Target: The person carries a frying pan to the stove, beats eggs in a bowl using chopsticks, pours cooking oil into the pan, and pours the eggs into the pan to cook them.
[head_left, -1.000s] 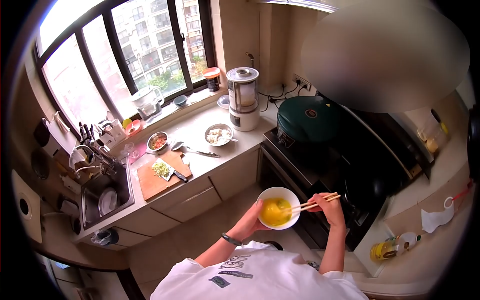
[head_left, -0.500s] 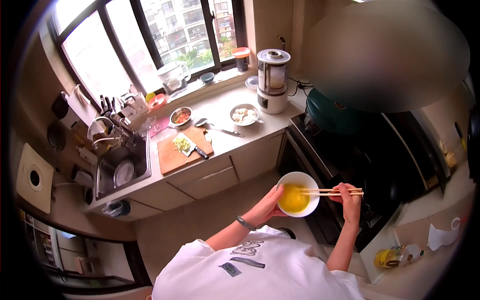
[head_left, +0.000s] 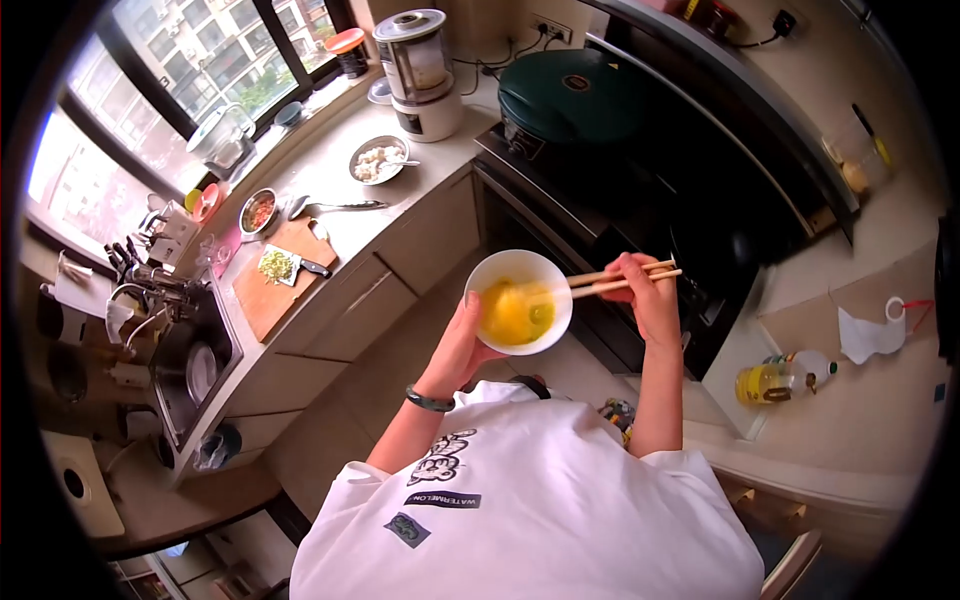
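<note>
While the left hand (head_left: 461,338) cups a smooth, round white bowl (head_left: 515,263) above the floor (head_left: 400,350), the right hand (head_left: 650,302) grips two slender chopsticks (head_left: 594,290), ends dipped in glossy yellow liquid (head_left: 508,315); a flat board (head_left: 258,311) lies on the counter (head_left: 443,162).

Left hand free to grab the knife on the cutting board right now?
Probably not: the left hand is holding the bowl, and the knife lies apart from it on the cutting board. Nothing appears to cover the handle, though.

A sink (head_left: 222,345) and chopping board (head_left: 258,318) mark a kitchen.
</note>
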Demonstrator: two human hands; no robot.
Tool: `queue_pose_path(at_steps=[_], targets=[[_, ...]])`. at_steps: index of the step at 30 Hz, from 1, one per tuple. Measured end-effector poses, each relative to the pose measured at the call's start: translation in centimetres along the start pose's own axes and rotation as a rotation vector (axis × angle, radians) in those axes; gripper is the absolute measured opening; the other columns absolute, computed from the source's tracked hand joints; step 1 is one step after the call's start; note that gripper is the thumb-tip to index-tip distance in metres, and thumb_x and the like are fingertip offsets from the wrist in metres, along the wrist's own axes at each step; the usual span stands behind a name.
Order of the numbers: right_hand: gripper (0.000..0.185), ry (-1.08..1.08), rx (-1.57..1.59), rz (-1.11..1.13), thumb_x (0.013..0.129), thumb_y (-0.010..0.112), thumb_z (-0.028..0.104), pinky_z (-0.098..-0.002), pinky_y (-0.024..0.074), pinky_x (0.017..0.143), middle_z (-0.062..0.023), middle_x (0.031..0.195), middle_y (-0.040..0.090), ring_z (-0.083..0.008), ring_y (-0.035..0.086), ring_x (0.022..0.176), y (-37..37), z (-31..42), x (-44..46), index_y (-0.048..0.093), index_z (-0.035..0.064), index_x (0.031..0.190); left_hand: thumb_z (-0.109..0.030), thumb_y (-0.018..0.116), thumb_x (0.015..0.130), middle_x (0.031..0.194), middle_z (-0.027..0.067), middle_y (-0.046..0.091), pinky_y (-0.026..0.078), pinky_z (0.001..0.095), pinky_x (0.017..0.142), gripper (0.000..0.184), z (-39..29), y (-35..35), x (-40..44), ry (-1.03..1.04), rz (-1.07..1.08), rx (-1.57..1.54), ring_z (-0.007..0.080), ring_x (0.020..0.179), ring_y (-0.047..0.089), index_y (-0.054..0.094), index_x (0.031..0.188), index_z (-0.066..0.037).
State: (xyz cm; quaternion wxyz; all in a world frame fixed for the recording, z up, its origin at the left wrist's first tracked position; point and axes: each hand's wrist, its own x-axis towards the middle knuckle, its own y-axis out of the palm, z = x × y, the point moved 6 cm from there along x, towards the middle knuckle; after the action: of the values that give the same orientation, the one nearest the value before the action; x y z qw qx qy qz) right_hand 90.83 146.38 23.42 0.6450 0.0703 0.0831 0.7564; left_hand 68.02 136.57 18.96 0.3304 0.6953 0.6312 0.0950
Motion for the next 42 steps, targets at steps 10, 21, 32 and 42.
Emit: queue_pose_path(at_steps=[10, 21, 32, 42], targets=[[0.021, 0.097, -0.039, 0.062, 0.093, 0.057, 0.016, -0.0280, 0.0595, 0.062, -0.0117, 0.080, 0.066, -0.0178, 0.067, 0.069, -0.2, -1.2, -1.3, 0.064, -0.0031, 0.087, -0.054, 0.032, 0.097, 0.127, 0.0137, 0.052, 0.054, 0.0420, 0.088, 0.063, 1.1, 0.0, 0.1, -0.015, -0.022, 0.018, 0.0248, 0.111, 0.059, 0.031, 0.138, -0.006], [0.024, 0.057, -0.015, 0.013, 0.092, 0.060, 0.019, -0.0266, 0.0587, 0.060, -0.0112, 0.078, 0.066, -0.0172, 0.068, 0.069, 0.1, -1.7, -2.1, 0.065, -0.0042, 0.088, -0.054, 0.033, 0.097, 0.128, 0.0150, 0.051, 0.054, 0.0426, 0.089, 0.065, 1.2, 0.1, 0.1, 0.008, -0.023, -0.001, 0.0264, 0.113, 0.058, 0.030, 0.138, -0.004], [0.022, 0.020, -0.263, 0.022, 0.092, 0.059, 0.014, -0.0257, 0.0583, 0.062, -0.0100, 0.077, 0.067, -0.0161, 0.068, 0.069, 1.0, 1.0, -3.9, 0.066, -0.0060, 0.088, -0.051, 0.032, 0.098, 0.133, 0.0125, 0.046, 0.052, 0.0437, 0.091, 0.060, 2.0, -0.1, 0.3, -0.014, 0.033, -0.035, 0.0258, 0.118, 0.054, 0.025, 0.141, -0.009], [0.023, 0.062, -0.256, 0.060, 0.093, 0.058, 0.017, -0.0263, 0.0584, 0.063, -0.0101, 0.080, 0.067, -0.0170, 0.068, 0.070, 0.1, -0.1, -2.9, 0.065, -0.0037, 0.087, -0.053, 0.032, 0.097, 0.127, 0.0163, 0.053, 0.052, 0.0439, 0.091, 0.065, 2.2, -0.8, 0.9, -0.003, -0.035, -0.012, 0.0281, 0.112, 0.058, 0.033, 0.136, -0.001]])
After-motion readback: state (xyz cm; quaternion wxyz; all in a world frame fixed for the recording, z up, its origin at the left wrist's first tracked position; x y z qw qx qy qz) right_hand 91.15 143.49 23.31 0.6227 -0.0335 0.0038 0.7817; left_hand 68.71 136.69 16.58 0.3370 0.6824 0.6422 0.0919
